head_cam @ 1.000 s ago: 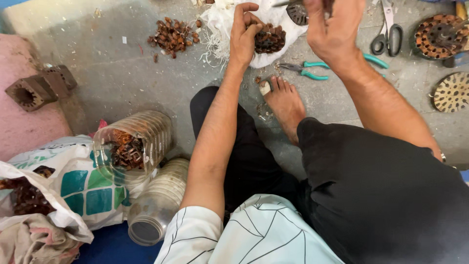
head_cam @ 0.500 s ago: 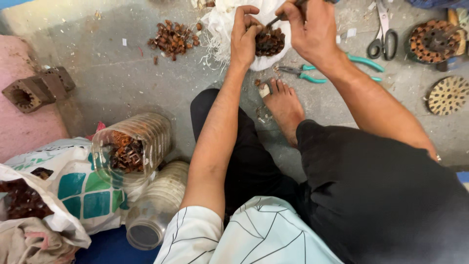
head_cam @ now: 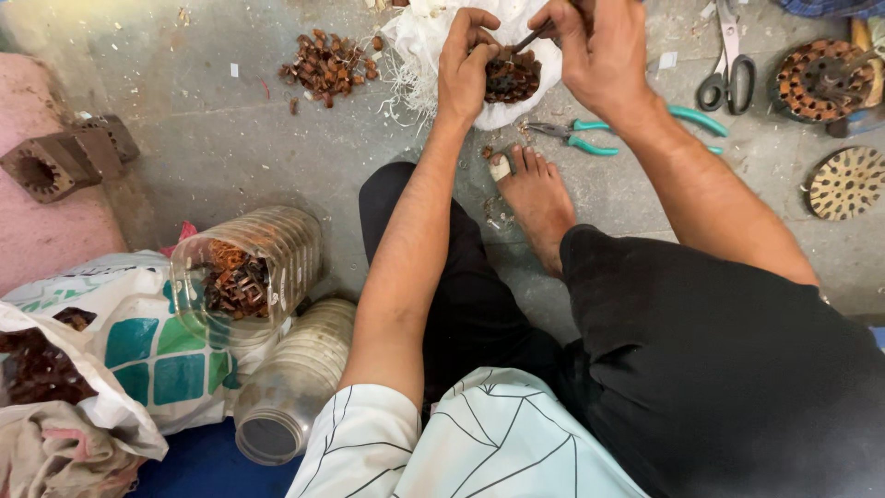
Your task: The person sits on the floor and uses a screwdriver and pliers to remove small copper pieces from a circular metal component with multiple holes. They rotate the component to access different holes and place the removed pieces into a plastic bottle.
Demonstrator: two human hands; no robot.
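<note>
Our left hand [head_cam: 468, 57] has its grip closed round a dark copper-wound part [head_cam: 512, 77]; our right hand [head_cam: 601, 51] pinches a thin tool [head_cam: 533, 39] w/ its tip at that part. Both sit over a white cloth [head_cam: 419, 41] on the concrete floor [head_cam: 203, 157]. Pliers [head_cam: 590, 136] lie just below the right grip, scissors [head_cam: 724, 74] to its right. Tool's upper end hidden by fingers.

Teal-handled pliers [head_cam: 608, 136] lie beside black-handled scissors [head_cam: 726, 74].
</note>
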